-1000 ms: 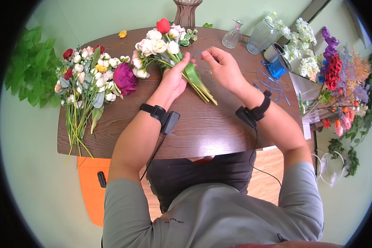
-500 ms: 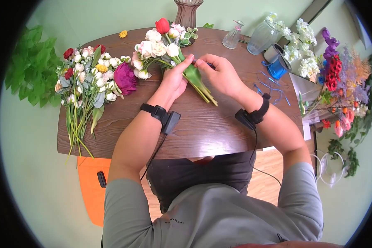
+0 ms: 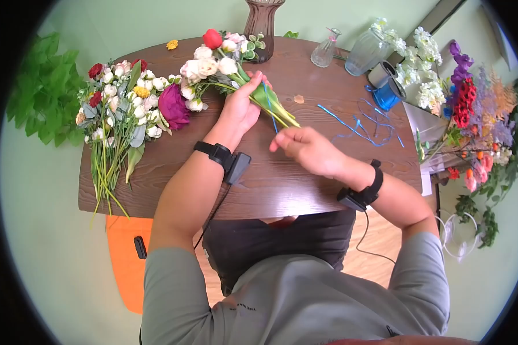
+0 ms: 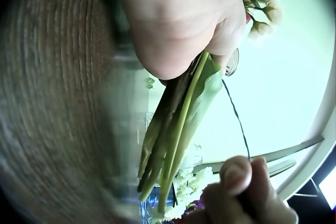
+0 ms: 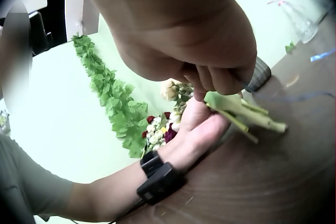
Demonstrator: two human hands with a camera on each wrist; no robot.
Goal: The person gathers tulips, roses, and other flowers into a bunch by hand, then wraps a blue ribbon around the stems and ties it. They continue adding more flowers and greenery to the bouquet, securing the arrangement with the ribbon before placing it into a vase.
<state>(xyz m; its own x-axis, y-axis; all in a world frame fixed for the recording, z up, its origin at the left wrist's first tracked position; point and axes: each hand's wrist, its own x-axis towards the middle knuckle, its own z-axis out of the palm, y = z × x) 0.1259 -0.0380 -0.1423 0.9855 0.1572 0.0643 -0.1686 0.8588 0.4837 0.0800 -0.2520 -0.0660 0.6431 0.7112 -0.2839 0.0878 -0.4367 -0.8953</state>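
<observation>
My left hand (image 3: 242, 109) grips a bouquet by its stems (image 3: 279, 112), thumb lying along the top. The bouquet's white and cream roses (image 3: 201, 68), with one red tulip (image 3: 212, 39), point up and left over the table. A thin blue ribbon (image 4: 235, 112) runs from the stems by the left hand, pulled straight, to my right hand (image 3: 313, 150). There the thumb and forefinger pinch it, just below the cut stem ends in the head view. In the right wrist view, the right hand's own fingers hide the pinched ribbon.
More flowers (image 3: 124, 103), with a purple peony (image 3: 174, 107), lie at the table's left. Loose blue ribbon pieces (image 3: 360, 123) lie right, below a blue spool (image 3: 388, 93). Glass vases (image 3: 366, 52) and a tall brownish vase (image 3: 262, 31) stand along the back.
From beside the stems, my right hand has come down toward the table's front, drawing the blue ribbon out straight. The bouquet in my left hand has shifted slightly left.
</observation>
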